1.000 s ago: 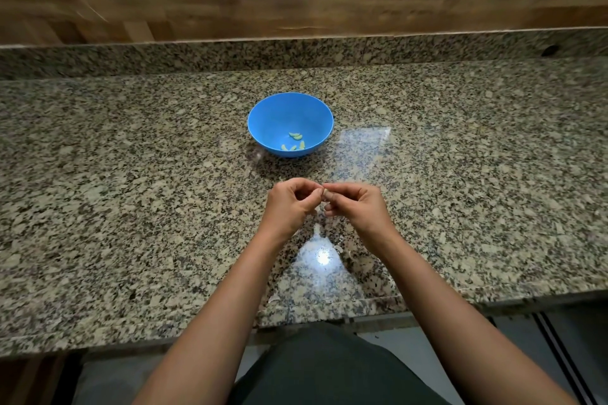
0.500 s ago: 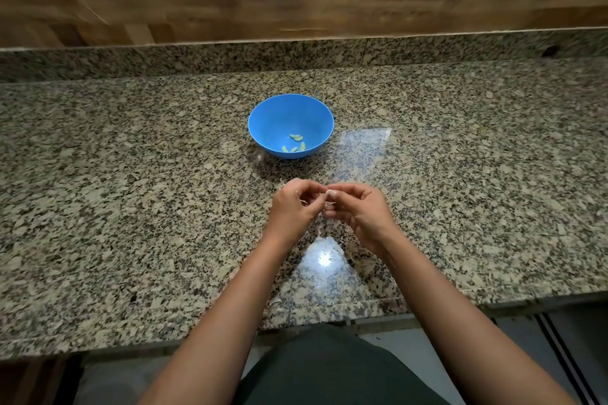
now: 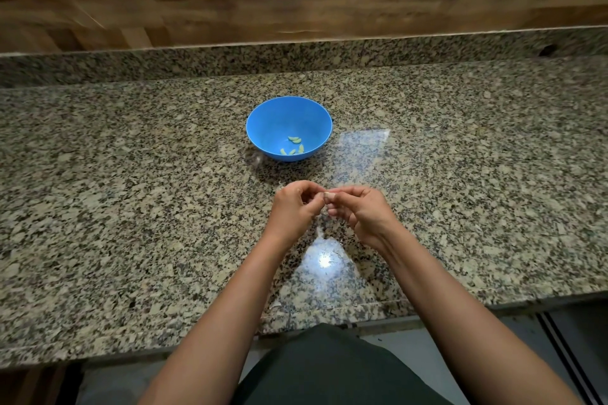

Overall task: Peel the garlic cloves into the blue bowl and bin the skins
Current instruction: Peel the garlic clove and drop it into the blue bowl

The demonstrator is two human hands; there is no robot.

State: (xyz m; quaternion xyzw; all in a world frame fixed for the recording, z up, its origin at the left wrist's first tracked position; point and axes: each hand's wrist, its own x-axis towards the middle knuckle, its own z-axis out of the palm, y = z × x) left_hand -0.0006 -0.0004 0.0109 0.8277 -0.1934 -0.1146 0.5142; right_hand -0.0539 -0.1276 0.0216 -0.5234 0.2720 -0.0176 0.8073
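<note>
A garlic clove (image 3: 327, 196), mostly hidden, is pinched between the curled fingertips of the left hand (image 3: 293, 207) and the right hand (image 3: 366, 213), which are held together above the granite counter (image 3: 131, 181), just near of the blue bowl (image 3: 273, 120). A few peeled cloves (image 3: 294, 140) are seen lying inside it.

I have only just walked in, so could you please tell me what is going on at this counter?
A person stands at a granite counter peeling garlic by hand. The left hand and right hand meet just above the counter, and their fingers pinch a small pale thing, apparently a garlic clove. Beyond the hands sits the blue bowl with a few peeled cloves in it. No bin is in view.
</note>
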